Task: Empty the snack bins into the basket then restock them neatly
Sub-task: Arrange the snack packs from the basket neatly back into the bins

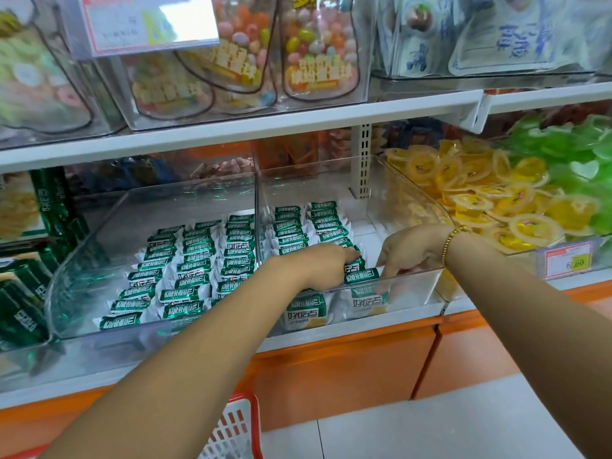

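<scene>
1. Two clear bins (410,286) sit side by side on the shelf; green-and-white snack packets (195,256) line both in rows.
2. Left hand (326,265) presses flat on packets at the right bin's 6 o'clock.
3. Right hand (409,248), fingers curled down beside a packet (361,276); whether it pinches, I cannot tell.
4. Basket (236,429) at 6 o'clock.

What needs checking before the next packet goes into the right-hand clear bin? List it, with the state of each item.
1. Left hand steadies the packet rows in the right bin: ok.
2. Right hand is inside the bin, fingers at the front packets: ok.
3. Free floor at the bin's right side for another row: ok.
4. Existing rows straight, labels facing up: ok.
5. Left bin already filled in neat rows: ok.
6. Basket within reach below the shelf: ok; whether packets remain in it: cannot tell.
</scene>
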`<state>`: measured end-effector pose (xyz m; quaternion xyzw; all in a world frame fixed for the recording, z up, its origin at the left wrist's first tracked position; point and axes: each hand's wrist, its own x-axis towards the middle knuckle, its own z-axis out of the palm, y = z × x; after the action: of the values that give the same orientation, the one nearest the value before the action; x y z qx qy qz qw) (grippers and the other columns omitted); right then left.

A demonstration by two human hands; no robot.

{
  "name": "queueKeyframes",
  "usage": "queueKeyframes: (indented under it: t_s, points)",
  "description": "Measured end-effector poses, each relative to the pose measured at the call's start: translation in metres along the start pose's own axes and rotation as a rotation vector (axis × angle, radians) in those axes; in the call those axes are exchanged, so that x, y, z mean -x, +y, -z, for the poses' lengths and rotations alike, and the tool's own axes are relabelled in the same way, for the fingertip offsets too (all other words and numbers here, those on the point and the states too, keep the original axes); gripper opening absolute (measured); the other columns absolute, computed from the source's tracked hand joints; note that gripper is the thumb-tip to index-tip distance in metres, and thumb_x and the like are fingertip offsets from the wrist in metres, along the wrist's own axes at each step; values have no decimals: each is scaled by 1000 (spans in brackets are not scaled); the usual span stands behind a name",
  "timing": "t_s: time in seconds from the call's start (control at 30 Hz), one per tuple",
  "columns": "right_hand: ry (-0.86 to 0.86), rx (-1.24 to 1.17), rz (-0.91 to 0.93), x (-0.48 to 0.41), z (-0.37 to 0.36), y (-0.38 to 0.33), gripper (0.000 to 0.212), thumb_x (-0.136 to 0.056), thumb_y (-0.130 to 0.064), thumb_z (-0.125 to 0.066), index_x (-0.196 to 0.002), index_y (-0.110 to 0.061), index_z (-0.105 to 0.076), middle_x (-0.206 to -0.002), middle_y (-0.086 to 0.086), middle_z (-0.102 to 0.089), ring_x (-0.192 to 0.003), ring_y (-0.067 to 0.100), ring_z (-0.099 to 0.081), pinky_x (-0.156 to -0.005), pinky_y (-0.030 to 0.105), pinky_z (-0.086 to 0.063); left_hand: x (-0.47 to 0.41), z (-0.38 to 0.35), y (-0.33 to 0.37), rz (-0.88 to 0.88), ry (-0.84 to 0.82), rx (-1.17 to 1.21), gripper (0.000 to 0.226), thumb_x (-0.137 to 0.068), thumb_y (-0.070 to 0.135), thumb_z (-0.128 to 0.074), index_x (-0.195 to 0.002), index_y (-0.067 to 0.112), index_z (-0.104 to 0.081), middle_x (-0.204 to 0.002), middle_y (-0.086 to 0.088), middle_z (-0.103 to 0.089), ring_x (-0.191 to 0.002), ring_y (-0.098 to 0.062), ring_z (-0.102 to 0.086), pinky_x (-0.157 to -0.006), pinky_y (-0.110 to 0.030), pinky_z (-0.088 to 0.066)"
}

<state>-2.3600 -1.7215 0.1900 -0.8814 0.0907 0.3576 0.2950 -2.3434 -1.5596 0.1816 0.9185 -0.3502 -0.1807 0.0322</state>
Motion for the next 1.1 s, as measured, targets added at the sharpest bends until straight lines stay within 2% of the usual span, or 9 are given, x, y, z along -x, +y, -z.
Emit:
queueKeyframes:
  t_s: [0.17, 0.3, 0.43, 0.57, 0.7, 0.83, 0.9, 1.0, 1.1]
  points:
    - [25, 40, 50, -4, -13, -14, 28, -76, -15, -79, -92, 1, -63, -102, 14, -68, -79, 20, -63, -68, 26, -53, 3, 6, 0, 2, -119, 14, 73, -88, -11, -29, -153, 18, -11, -160, -2, -13, -144, -23, -20, -115, -33, -25]
    - [80, 116, 59, 2, -13, -17, 55, -76, -24, -79, -120, 2, -58, -122, 11, -63, -108, 24, -62, -81, 25, -54, 8, 7, 2, 37, -126, 100, 71, -89, -9, -30, -153, 17, -12, -160, -2, -12, -145, -20, -18, -114, -28, -23]
    - [371, 379, 82, 30, -12, -25, 49, -84, -40, -69, -119, -7, -59, -113, 5, -65, -96, 18, -61, -69, 20, -47, 38, -2, 4, -9, 276, 315, 47, -96, 9, -41, -140, 24, -45, -119, -2, -60, -86, -16, -60, -61, -14, -44]
    - [639, 508, 338, 63, -31, -34, 34, -87, -40, -63, -67, -16, -50, -66, -1, -53, -59, 10, -46, -48, 20, -33, 110, -34, -18, -52, 739, 623, 29, -95, 28, -52, -73, 16, -64, -67, 15, -62, -62, -7, -56, -59, -20, -44]
    - [241, 534, 582, 76, -83, -60, 34, -85, -44, -63, -66, -19, -52, -57, -7, -49, -50, 5, -41, -48, 15, -35, 174, -93, -57, 88, 603, 686, 47, -94, 31, -56, -52, 16, -41, -46, 8, -37, -45, -3, -34, -48, -19, -28]
    - [-1, 641, 667, 44, -150, -88, 20, -87, -41, -64, -90, -21, -64, -74, -11, -58, -66, 1, -50, -58, 10, -39, 213, -160, -112, 347, 224, 680, 32, -92, 27, -59, -62, 19, -53, -57, 9, -50, -50, 0, -44, -54, -17, -36]
    - [-71, 661, 679, 19, -189, -99, 24, -88, -38, -63, -106, -22, -63, -93, -10, -61, -82, 4, -53, -69, 14, -43, 226, -202, -140, 462, 127, 733, 19, -93, 21, -58, -75, 18, -61, -71, 9, -57, -61, 3, -51, -59, -14, -40]
    - [-131, 762, 692, -21, -247, -113, 40, -92, -34, -59, -128, -20, -53, -124, -1, -57, -104, 12, -52, -84, 24, -44, 237, -270, -174, 579, 185, 789, 4, -91, 20, -61, -90, 16, -62, -90, 4, -61, -88, -14, -60, -83, -32, -49]
    - [-158, 863, 712, -66, -294, -122, 43, -95, -25, -55, -135, -13, -48, -134, 9, -52, -118, 22, -51, -96, 28, -42, 242, -325, -192, 653, 183, 727, 24, -90, 25, -64, -111, 16, -56, -104, 1, -55, -101, -17, -54, -86, -24, -41]
